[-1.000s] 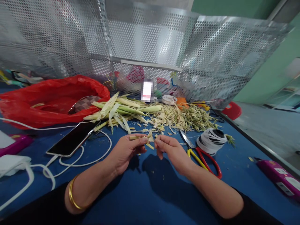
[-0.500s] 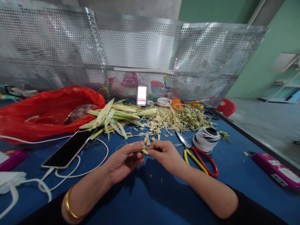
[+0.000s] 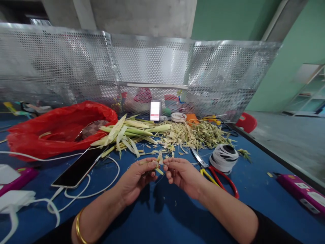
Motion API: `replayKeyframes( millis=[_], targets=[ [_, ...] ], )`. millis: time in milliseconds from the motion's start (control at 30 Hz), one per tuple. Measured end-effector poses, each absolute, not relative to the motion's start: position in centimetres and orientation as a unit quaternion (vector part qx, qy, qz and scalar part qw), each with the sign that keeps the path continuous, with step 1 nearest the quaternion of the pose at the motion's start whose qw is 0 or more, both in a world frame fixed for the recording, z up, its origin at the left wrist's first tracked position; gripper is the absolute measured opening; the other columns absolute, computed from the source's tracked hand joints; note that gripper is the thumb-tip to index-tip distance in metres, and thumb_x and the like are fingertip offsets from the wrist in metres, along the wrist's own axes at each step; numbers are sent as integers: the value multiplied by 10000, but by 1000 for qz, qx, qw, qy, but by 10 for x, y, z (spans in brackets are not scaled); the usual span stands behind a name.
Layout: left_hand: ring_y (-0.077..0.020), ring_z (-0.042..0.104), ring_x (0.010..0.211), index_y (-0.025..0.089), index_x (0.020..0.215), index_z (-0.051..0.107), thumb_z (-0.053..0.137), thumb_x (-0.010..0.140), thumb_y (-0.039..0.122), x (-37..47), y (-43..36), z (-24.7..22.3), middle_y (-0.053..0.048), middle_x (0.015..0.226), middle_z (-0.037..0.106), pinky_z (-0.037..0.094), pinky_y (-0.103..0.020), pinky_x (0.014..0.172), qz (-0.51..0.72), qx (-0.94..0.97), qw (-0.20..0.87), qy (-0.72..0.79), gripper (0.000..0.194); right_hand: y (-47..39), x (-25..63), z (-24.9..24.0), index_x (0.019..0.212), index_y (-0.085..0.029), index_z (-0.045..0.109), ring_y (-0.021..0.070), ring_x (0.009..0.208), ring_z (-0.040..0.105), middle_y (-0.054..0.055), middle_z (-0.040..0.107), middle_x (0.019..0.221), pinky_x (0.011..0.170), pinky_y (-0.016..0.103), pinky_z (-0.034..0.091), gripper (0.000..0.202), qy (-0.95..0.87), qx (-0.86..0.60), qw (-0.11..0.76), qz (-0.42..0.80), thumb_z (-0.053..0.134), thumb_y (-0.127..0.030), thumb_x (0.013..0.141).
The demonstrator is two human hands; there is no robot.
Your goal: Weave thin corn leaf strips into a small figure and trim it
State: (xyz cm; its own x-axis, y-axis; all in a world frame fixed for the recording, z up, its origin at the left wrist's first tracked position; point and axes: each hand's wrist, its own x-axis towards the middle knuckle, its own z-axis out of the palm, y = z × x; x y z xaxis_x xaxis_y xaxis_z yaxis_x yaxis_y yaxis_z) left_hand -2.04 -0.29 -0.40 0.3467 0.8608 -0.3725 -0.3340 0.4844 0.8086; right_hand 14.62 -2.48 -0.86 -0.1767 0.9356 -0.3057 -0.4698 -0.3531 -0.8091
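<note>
My left hand (image 3: 137,179) is closed in a pinch on a small bundle of pale yellow-green husk pieces (image 3: 159,170), held just above the blue table. Close beside it, my right hand (image 3: 184,175) has thumb and forefinger pressed together on what looks like a thin thread running to the bundle. The fingers partly cover both. To the right lie scissors (image 3: 202,162) with a red and a yellow handle, against a spool of white thread (image 3: 223,162). Beyond the hands are long corn husks (image 3: 129,130) and a heap of dry husk scraps (image 3: 175,135).
At left, a phone (image 3: 78,169) with a white cable (image 3: 93,195) lies before a red plastic bag (image 3: 30,145). White chargers (image 3: 19,198) sit nearer. A purple tool (image 3: 301,189) rests at the right edge. Perforated metal screens (image 3: 152,59) stand behind.
My right hand has drawn slightly away from the bundle, and a thin thread now shows between the hands. The camera view has tilted up a little. My left hand keeps its pinch.
</note>
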Motion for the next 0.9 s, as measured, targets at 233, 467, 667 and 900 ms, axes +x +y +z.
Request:
replayKeyframes(
  millis=[233, 467, 667, 900],
  targets=[
    [-49, 534, 519, 121, 818, 670, 762, 678, 136, -19, -3, -5, 11, 722, 637, 519, -178, 567, 399, 342, 741, 419, 169, -26, 144, -13, 844, -137, 685, 67, 433, 491, -54, 538, 531, 474, 223, 433, 291, -398, -430, 484, 650, 746, -364, 674],
    [-57, 537, 504, 129, 804, 675, 755, 662, 105, -19, -2, -4, 6, 700, 633, 539, -203, 578, 423, 306, 734, 434, 164, -24, 150, -11, 636, -152, 592, 62, 432, 447, -58, 481, 482, 475, 208, 355, 292, -426, -453, 474, 623, 715, -412, 685],
    [-59, 537, 516, 127, 819, 675, 758, 665, 123, -19, -2, -5, -3, 723, 647, 541, -204, 589, 414, 320, 740, 422, 175, -29, 147, -8, 885, -159, 649, 68, 456, 399, -66, 477, 532, 492, 225, 346, 329, -442, -450, 443, 637, 738, -404, 684],
    [-62, 539, 525, 130, 824, 669, 763, 658, 131, -19, -3, -5, -2, 704, 650, 521, -190, 575, 416, 322, 746, 410, 191, -29, 146, -12, 643, -159, 594, 57, 431, 320, -75, 412, 465, 480, 229, 269, 309, -483, -450, 401, 635, 737, -429, 689]
  ],
)
